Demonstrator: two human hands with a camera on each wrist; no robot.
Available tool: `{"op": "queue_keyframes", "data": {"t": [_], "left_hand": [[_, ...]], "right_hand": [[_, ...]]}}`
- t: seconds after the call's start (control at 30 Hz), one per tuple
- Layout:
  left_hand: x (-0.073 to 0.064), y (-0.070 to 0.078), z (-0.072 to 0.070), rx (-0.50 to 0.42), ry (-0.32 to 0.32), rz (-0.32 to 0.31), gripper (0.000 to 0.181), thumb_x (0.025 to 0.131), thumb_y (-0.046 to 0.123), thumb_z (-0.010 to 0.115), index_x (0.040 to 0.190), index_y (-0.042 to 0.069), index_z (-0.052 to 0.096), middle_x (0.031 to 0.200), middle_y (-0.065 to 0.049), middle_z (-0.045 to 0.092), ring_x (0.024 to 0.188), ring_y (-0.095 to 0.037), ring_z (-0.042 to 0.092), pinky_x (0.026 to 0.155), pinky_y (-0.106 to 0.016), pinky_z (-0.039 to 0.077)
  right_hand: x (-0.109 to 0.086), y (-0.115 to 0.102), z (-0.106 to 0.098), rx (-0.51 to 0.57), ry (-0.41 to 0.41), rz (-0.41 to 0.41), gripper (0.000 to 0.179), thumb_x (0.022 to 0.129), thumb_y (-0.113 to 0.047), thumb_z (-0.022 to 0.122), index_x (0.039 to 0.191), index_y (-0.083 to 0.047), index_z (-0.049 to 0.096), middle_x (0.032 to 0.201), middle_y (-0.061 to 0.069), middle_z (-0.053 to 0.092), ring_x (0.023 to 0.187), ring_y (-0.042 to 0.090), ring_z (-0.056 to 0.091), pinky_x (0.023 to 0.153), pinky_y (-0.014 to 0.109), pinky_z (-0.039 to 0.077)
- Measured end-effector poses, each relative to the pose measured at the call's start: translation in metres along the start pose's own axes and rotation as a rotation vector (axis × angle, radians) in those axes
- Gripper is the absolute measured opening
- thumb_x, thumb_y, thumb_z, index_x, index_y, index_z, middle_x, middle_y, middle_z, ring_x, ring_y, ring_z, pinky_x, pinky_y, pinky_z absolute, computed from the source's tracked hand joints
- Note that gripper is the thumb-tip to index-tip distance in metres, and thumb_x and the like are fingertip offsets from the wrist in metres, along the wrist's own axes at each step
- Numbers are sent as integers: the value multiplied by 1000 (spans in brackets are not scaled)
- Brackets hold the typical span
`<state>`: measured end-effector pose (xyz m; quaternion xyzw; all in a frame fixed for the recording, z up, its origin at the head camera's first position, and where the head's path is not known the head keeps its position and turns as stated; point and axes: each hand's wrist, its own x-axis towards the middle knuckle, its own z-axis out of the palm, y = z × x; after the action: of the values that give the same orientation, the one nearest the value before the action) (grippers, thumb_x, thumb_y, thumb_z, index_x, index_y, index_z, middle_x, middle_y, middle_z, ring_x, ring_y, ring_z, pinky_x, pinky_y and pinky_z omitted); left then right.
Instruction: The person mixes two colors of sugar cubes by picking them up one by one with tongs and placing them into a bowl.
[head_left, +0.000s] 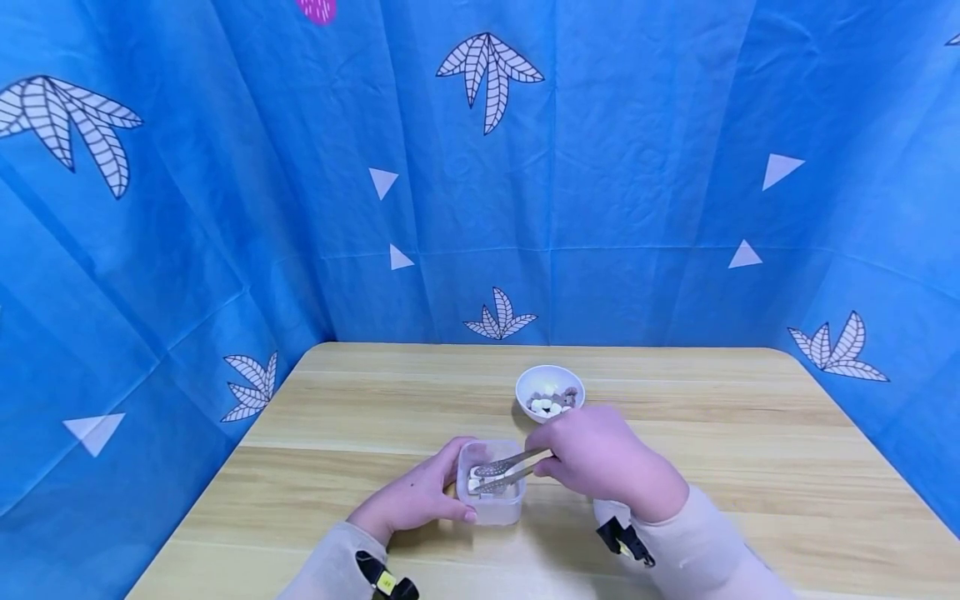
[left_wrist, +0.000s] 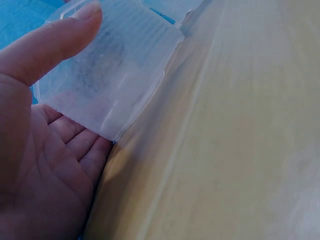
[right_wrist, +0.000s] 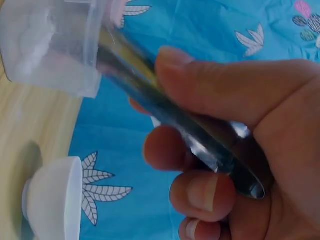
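Note:
Metal tongs [head_left: 534, 453] with perforated tips are gripped by my right hand [head_left: 606, 454], thumb on one side and fingers curled on the other in the right wrist view. Their tips reach down inside a translucent plastic container [head_left: 497, 514], around small white pieces [head_left: 473, 482]; whether they pinch one I cannot tell. My left hand [head_left: 420, 495] holds the container at its left side, with the thumb [left_wrist: 60, 42] on one wall and the fingers at another. Just behind the right hand stands a white bowl [head_left: 542, 377] containing white pieces [head_left: 546, 407] and greyish-brown pieces [head_left: 571, 394].
Everything stands on a light wooden table [head_left: 405, 400] with rounded back corners. A blue curtain [head_left: 622, 167] with white leaf prints hangs along the back and both sides. Black straps [head_left: 626, 540] sit around both sleeves at the wrists.

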<state>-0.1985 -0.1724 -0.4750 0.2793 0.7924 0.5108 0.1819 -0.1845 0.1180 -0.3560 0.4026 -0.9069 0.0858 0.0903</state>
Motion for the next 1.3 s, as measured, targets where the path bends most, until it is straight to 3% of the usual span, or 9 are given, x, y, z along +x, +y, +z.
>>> {"op": "queue_keyframes", "data": {"t": [0.33,0.67,0.93,1.07,1.17,1.3], "left_hand": [[-1,-1,0,-18,-2,-17,85,83,29,82,152,27,32,145,2,52,133,-14,49,114,-30,32],[1,-2,-1,-7,-7,21,87,81,27,83,152,24,32,146,3,52,135,-15,47,116,-32,30],[0,-1,0,-12,1,-10,87,82,29,83,152,28,32,148,9,50,139,-11,43,118,-32,26],[-1,-2,0,-24,0,-6,85,82,27,83,149,31,33,148,8,49,138,-12,44,117,-29,27],[-1,-2,0,-14,-1,11,85,81,27,84,149,30,34,146,6,50,136,-14,46,116,-27,29],[-3,-3,0,-6,1,14,86,80,27,83,150,29,33,144,5,52,134,-15,49,115,-27,31]], "right_hand": [[5,-8,13,-13,-53,-62,14,82,-33,82,78,-32,69,67,-23,52,59,1,46,48,29,40],[4,-3,7,12,-13,-102,15,86,-30,80,77,-30,68,66,-22,51,56,0,44,49,24,40],[-4,13,-10,106,36,-56,4,91,-26,76,95,-27,76,78,-21,61,59,-1,48,55,24,45],[-9,24,-17,68,117,-47,14,92,-26,75,105,-23,77,92,-13,72,73,5,64,66,32,56],[-13,34,-22,47,156,9,19,92,-26,75,110,-23,78,101,-9,75,84,11,70,71,38,58],[-18,47,-25,52,160,105,21,93,-26,74,114,-23,78,101,-9,75,83,10,69,69,40,57]]}}
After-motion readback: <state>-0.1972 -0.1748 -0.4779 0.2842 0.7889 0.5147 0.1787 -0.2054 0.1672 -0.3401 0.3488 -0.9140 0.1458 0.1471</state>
